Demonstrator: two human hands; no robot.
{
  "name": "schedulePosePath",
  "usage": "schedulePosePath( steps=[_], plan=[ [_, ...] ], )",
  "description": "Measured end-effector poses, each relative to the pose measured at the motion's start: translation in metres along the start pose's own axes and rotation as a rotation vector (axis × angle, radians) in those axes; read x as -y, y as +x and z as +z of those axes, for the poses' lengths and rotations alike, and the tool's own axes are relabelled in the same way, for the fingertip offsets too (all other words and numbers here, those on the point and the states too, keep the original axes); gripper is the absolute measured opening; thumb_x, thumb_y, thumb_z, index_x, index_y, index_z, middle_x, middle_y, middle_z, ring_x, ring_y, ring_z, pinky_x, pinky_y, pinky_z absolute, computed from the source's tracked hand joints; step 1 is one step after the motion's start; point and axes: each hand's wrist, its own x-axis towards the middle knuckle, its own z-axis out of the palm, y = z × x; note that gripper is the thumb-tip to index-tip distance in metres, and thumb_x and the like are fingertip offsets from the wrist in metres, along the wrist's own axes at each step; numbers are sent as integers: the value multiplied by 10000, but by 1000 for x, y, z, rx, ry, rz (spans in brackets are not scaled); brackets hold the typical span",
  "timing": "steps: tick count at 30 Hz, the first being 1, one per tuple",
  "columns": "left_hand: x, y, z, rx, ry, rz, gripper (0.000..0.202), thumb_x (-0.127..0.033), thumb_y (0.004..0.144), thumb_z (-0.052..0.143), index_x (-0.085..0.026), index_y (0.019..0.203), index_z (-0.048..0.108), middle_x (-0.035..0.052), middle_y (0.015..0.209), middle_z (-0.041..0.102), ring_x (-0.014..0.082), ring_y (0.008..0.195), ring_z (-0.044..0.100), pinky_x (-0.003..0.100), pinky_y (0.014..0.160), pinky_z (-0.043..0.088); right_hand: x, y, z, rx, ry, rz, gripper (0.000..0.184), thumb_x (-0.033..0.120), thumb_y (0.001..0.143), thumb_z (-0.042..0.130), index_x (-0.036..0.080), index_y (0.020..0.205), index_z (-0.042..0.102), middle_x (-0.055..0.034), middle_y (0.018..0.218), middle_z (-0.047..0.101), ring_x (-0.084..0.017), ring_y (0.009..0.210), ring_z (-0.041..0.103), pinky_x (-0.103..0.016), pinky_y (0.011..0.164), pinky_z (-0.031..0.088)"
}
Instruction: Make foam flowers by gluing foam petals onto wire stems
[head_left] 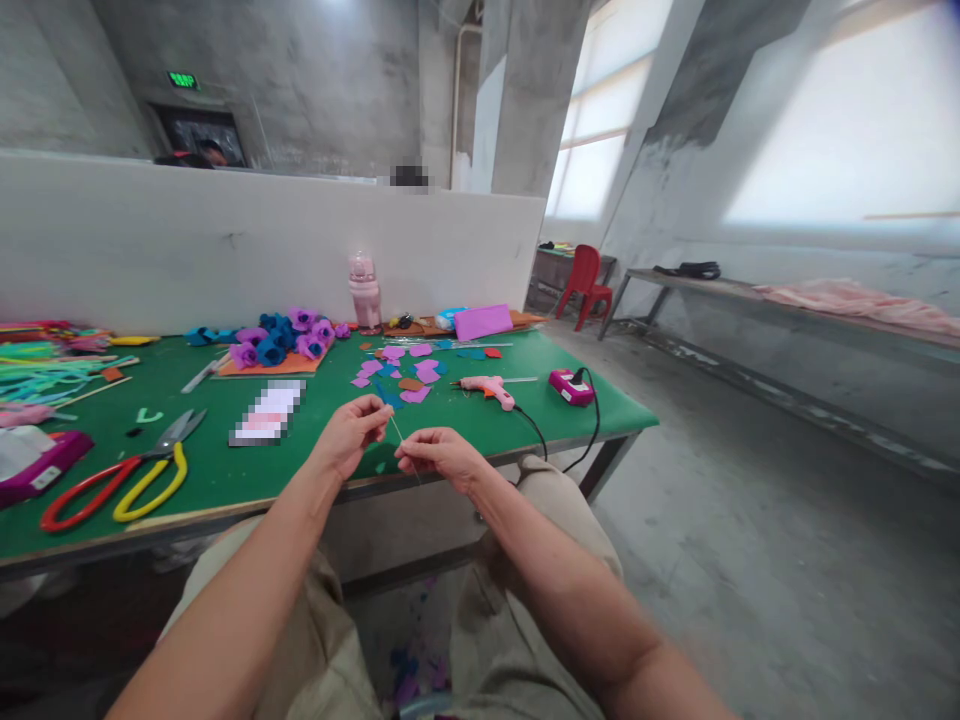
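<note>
Both my hands hover over the front edge of the green table [225, 470], pinching one thin wooden stick [397, 432] between them. My left hand [351, 432] is closed on the stick's upper end. My right hand [439, 455] pinches it lower down, the stick slanting down past its fingers. Just beyond the hands lie several purple, blue and orange felt petals [409, 375]. A pink glue gun [489, 389] rests to the right of them, its cord running off the table edge.
Red and yellow handled scissors [120, 478] lie at front left. Finished purple and blue felt flowers [289, 335] sit on an orange sheet. A pink bottle [364, 292] stands at the back by a white partition. A red chair [585, 285] and a long bench [787, 310] are at right.
</note>
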Motion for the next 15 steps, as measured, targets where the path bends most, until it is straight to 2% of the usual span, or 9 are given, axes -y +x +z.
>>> schedulePosePath(
  steps=[5, 8, 10, 12, 13, 15],
  plan=[
    [-8, 4, -12, -90, -75, 58, 240, -232, 564, 732, -149, 599, 509, -59, 515, 473, 40, 434, 404, 179, 440, 328, 2, -4, 3, 77, -32, 39, 299, 405, 580, 722, 132, 683, 656, -10, 613, 644, -80, 556, 568, -226, 629, 441],
    [-13, 8, -26, -178, -136, 94, 228, -213, 554, 730, -153, 589, 513, -63, 481, 449, 47, 434, 401, 181, 434, 326, 2, -8, 3, 217, -123, 64, 301, 405, 603, 707, 128, 711, 660, -14, 631, 651, -88, 575, 576, -226, 625, 440],
    [-16, 10, -34, -227, -173, 101, 220, -210, 550, 727, -152, 585, 519, -63, 474, 438, 51, 434, 399, 184, 429, 324, 5, -10, 1, 299, -229, 45, 297, 412, 635, 682, 125, 713, 661, 0, 572, 626, -80, 527, 545, -208, 564, 415],
    [-19, 8, -38, -204, -182, 92, 207, -221, 562, 722, -149, 592, 530, -56, 490, 451, 54, 440, 405, 192, 439, 332, 9, -11, -2, 231, -322, -29, 301, 428, 680, 638, 128, 664, 651, 31, 461, 552, -60, 445, 466, -191, 491, 361],
    [-20, 7, -37, -161, -171, 83, 201, -229, 575, 718, -148, 598, 535, -50, 504, 465, 55, 447, 412, 197, 449, 339, 12, -10, -4, 138, -343, -83, 308, 435, 697, 618, 133, 638, 640, 42, 428, 519, -52, 418, 422, -187, 463, 330],
    [-19, 3, -31, -53, -121, 66, 191, -246, 602, 710, -147, 608, 546, -37, 532, 494, 61, 469, 432, 204, 471, 348, 16, -9, -8, -56, -328, -184, 285, 430, 694, 616, 147, 660, 634, 39, 482, 550, -45, 409, 378, -187, 428, 288]
  ],
)
